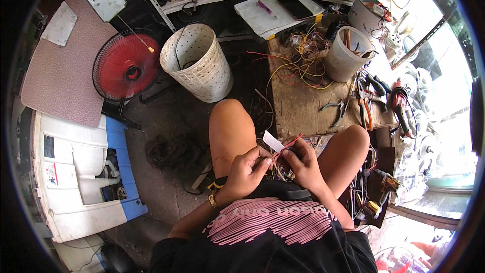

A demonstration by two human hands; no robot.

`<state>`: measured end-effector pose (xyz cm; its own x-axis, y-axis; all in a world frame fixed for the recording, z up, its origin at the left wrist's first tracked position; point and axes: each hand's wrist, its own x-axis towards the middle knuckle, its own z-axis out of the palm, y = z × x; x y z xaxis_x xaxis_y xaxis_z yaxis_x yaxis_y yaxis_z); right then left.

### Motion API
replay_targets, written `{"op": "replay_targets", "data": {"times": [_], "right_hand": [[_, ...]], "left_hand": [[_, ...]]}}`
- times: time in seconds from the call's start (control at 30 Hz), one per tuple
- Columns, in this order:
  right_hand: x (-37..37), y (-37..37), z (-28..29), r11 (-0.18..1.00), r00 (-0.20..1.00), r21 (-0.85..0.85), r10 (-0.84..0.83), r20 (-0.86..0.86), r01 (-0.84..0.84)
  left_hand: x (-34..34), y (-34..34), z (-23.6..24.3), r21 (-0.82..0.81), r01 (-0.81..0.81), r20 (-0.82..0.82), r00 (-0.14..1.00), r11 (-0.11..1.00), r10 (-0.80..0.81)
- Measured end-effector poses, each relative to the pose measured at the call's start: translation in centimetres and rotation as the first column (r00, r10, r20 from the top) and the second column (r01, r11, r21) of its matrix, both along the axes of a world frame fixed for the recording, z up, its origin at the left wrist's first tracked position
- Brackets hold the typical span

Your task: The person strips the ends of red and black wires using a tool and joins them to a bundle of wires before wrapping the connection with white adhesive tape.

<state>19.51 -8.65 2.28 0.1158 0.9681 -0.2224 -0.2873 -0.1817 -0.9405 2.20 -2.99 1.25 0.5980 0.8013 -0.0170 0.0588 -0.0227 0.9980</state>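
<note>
Over my lap, my left hand (248,171) and my right hand (303,166) are closed close together, thumbs and fingertips pinching thin red wires (293,143). The wires pass between both sets of fingertips, and one end sticks out above my right fingers. A small white strip (273,142), like paper or tape, stands up from the fingertips between the hands. Fingers hide the exact point where the wires meet. Below the hands, a bundle of thin mixed-colour wires lies between my thighs, partly covered.
Ahead stands a wooden workbench (298,106) bearing tangled wires (303,55), a plastic tub (348,54), pliers (364,103) and a red-black corded tool (400,103). A perforated white bin (199,65) and red fan (129,68) stand left; a yellow-black drill (385,184) lies right.
</note>
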Motion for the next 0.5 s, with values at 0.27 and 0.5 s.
{"op": "replay_targets", "data": {"times": [0.27, 0.5], "right_hand": [[0.2, -0.4, -1.0, 0.998, 0.998, 0.029, -0.051, -0.03, 0.052], [0.8, -0.5, -0.3, 1.0, 1.0, 0.014, -0.016, -0.02, 0.017]], "left_hand": [[-0.4, -0.2, 0.9, -0.036, 0.032, -0.056, 0.998, 0.999, -0.034], [-0.7, -0.5, 0.8, -0.016, 0.044, -0.029, 0.999, 0.999, -0.044]]}}
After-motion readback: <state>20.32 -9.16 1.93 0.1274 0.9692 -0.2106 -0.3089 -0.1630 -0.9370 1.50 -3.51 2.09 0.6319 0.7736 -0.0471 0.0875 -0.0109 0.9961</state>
